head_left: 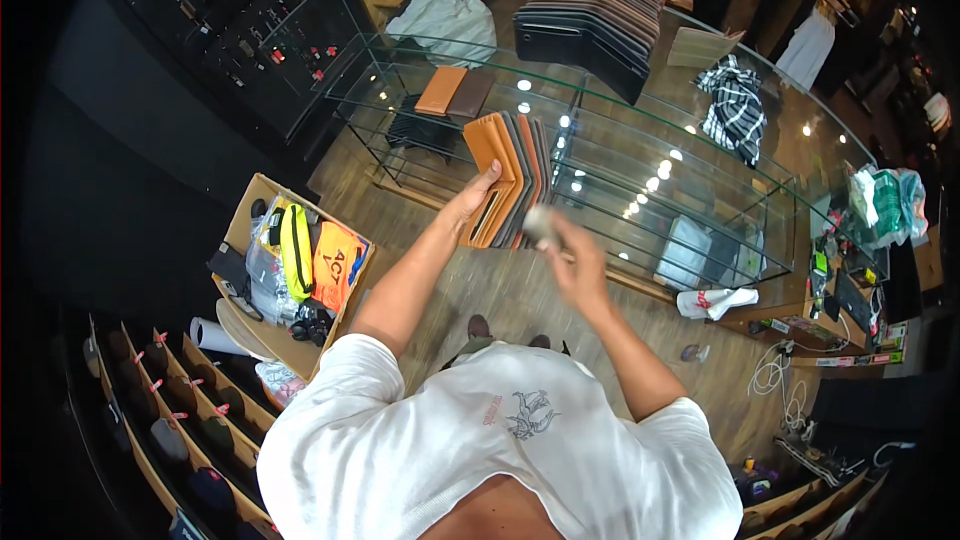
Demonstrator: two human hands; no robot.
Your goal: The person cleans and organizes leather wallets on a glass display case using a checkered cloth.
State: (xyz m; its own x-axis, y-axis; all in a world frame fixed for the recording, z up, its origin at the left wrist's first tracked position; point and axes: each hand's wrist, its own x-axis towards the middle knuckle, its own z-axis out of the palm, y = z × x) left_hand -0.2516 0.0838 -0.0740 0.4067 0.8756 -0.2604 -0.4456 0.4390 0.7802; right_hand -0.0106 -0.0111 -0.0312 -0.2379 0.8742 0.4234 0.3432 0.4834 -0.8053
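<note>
My left hand grips a stack of opened wallets by its left side, thumb on the tan front one. Behind that one the stack runs through grey, dark and brown wallets. Close to the stack's lower right edge, my right hand holds a small pale object at its fingertips; motion blurs it too much to tell its kind. Further off, a larger fan of opened wallets rests on the glass display counter. Two folded wallets, one tan and one dark brown, lie left of my stack.
A cardboard box with bags and a yellow pouch stands at left. On the counter are a pale crumpled bag and a black-and-white cloth. Shelves of caps line the lower left. Loose white cables hang at right.
</note>
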